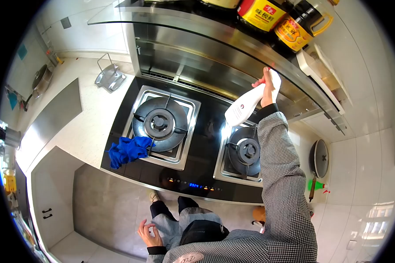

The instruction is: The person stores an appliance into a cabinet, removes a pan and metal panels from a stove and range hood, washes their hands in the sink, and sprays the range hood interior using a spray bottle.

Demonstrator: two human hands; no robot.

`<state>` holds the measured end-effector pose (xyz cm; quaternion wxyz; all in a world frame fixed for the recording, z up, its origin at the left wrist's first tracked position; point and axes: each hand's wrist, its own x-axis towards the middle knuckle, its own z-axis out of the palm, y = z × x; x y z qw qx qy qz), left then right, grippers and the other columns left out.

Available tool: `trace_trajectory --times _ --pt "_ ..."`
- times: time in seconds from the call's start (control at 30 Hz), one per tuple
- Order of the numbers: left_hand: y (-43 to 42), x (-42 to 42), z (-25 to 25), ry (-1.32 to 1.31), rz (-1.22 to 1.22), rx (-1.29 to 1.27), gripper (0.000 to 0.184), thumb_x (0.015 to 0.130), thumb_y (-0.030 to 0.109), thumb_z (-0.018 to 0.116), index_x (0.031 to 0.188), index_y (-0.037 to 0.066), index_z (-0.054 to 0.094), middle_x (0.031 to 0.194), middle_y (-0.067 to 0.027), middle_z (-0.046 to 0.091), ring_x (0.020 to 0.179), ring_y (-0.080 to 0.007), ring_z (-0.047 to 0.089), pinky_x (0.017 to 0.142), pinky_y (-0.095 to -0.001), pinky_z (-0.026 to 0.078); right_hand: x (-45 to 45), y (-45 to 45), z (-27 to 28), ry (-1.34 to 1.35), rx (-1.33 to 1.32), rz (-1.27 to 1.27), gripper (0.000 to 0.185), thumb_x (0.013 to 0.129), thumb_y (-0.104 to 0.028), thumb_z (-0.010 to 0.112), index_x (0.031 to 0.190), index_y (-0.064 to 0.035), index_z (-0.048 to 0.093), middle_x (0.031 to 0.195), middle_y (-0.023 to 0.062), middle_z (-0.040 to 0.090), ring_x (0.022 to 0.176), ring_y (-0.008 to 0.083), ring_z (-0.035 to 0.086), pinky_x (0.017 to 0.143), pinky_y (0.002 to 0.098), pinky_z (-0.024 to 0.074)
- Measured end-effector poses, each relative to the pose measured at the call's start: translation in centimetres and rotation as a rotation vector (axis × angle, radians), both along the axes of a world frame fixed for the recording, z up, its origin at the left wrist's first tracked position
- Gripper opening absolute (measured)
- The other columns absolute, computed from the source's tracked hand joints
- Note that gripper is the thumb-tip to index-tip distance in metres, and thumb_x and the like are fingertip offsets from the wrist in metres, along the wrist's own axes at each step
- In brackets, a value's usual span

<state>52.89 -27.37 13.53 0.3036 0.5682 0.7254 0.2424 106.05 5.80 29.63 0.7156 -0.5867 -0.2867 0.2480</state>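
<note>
My right hand (268, 87) is wrapped round the neck of a white spray bottle (245, 105), holding it tilted above the right burner (246, 151) and in front of the steel back panel. Low in the view, my left hand (150, 233) hangs beside my body with its fingers apart and nothing in them. A crumpled blue cloth (129, 150) lies on the black glass hob (202, 144), at the front left corner of the left burner (159, 123).
Sauce bottles (261, 15) stand on the glass-edged shelf at the top. A metal rack (110, 78) sits on the left counter (94, 114). At right are a lidded pan (319, 158) and a green spray bottle (316, 185). An open cabinet door (52, 193) is at lower left.
</note>
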Motion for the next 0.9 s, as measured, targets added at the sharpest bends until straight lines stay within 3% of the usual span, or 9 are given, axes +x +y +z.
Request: trace_trajectory --times 0.1,0.37,0.5,0.6,0.9 --pt "-0.3 -0.7 -0.6 -0.006 0.009 -0.001 0.01 0.072 0.006 0.057 0.081 0.007 0.056 0.115 -0.014 0.052 0.104 -0.0329 0.046 0.088 -0.0428 0.034 -1.4 1.1 0.2 -0.035 -0.021 -0.036 0.029 0.079 -0.036 0.068 0.079 -0.0128 0.051 0.062 -0.0021 0.042 0.05 0.01 0.048 0.05 0.032 0.0508" --pt "0.0 -1.7 -0.6 -0.011 0.048 0.023 0.01 0.072 0.008 0.058 0.082 0.008 0.057 0.115 -0.0116 0.052 0.097 -0.0282 0.048 0.067 -0.0335 0.039 -4.6 4.5 0.4 -0.071 -0.062 0.041 0.031 0.078 -0.039 0.068 0.076 -0.0135 0.05 0.064 -0.0031 0.041 0.052 0.0073 0.045 0.053 0.0317 0.0528" --pt "0.1 -2.4 -0.7 -0.023 0.08 0.02 0.01 0.072 0.008 0.058 0.082 0.008 0.057 0.115 -0.0117 0.052 0.097 -0.0282 0.048 0.069 -0.0338 0.039 -6.5 6.3 0.3 -0.078 -0.01 0.132 0.028 0.078 -0.038 0.068 0.082 -0.0144 0.052 0.063 -0.005 0.038 0.052 0.0042 0.043 0.053 0.0305 0.0531" --pt "0.2 -3.1 -1.1 -0.037 0.099 0.02 0.01 0.072 0.008 0.058 0.082 0.008 0.058 0.115 -0.0119 0.052 0.097 -0.0286 0.048 0.07 -0.0346 0.039 -7.7 7.8 -0.2 -0.034 -0.014 0.079 0.031 0.079 -0.035 0.067 0.095 -0.0123 0.053 0.064 -0.0039 0.04 0.053 0.0041 0.043 0.052 0.0307 0.0529" --pt "0.7 -5.1 -1.3 -0.037 0.147 0.014 0.01 0.073 0.006 0.057 0.083 0.008 0.057 0.116 -0.0119 0.052 0.101 -0.0301 0.047 0.073 -0.0356 0.039 -11.6 11.8 -0.2 -0.154 -0.076 0.188 0.024 0.08 -0.028 0.066 0.094 -0.0129 0.054 0.069 -0.001 0.05 0.061 0.0114 0.053 0.052 0.0326 0.0523"
